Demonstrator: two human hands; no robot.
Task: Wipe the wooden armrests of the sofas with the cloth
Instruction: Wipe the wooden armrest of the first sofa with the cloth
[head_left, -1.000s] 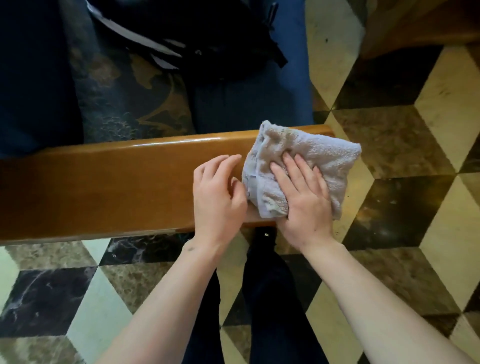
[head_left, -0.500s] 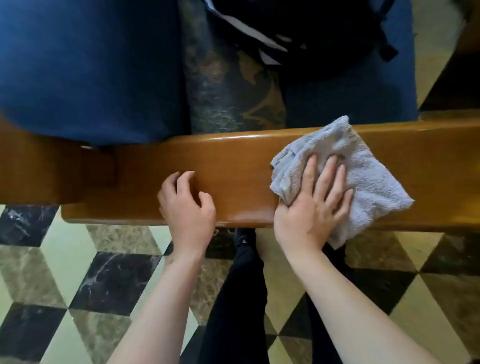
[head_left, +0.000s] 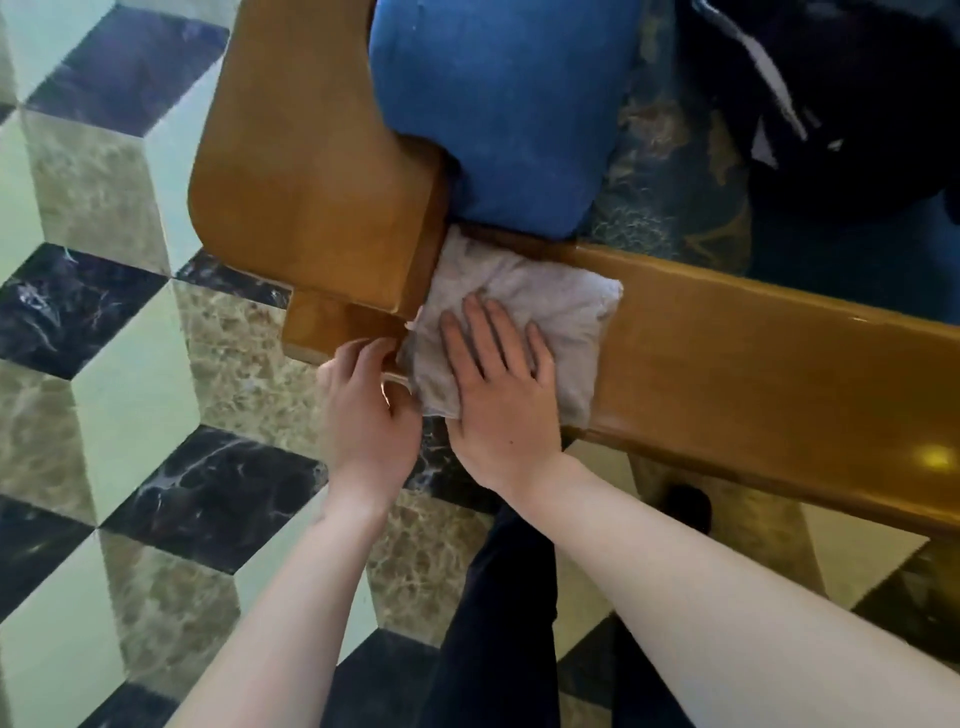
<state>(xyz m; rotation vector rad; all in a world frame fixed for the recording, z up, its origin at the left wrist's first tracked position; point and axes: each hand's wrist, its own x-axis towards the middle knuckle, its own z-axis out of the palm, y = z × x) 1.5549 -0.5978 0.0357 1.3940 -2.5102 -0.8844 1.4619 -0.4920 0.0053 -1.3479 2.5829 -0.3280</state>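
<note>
A glossy wooden armrest (head_left: 753, 353) runs from the centre to the right edge. At its left end it meets the sofa's wooden back frame (head_left: 306, 176). A pale grey cloth (head_left: 566, 306) lies on the armrest, pushed right into that corner. My right hand (head_left: 498, 384) presses flat on the cloth with fingers spread. My left hand (head_left: 363, 405) rests beside it on the armrest's near edge, fingers curled at the cloth's left border, under the frame's lower block.
A blue cushion (head_left: 498, 104) and a patterned dark cushion (head_left: 670, 176) sit behind the armrest, with a black bag (head_left: 841, 88) at top right. Marble floor tiles (head_left: 130, 364) in a cube pattern spread to the left and below. My dark trouser leg (head_left: 498, 613) stands under the armrest.
My right hand has slid the cloth left along the armrest to the corner by the back frame. My left hand moved left with it and now touches the cloth's edge.
</note>
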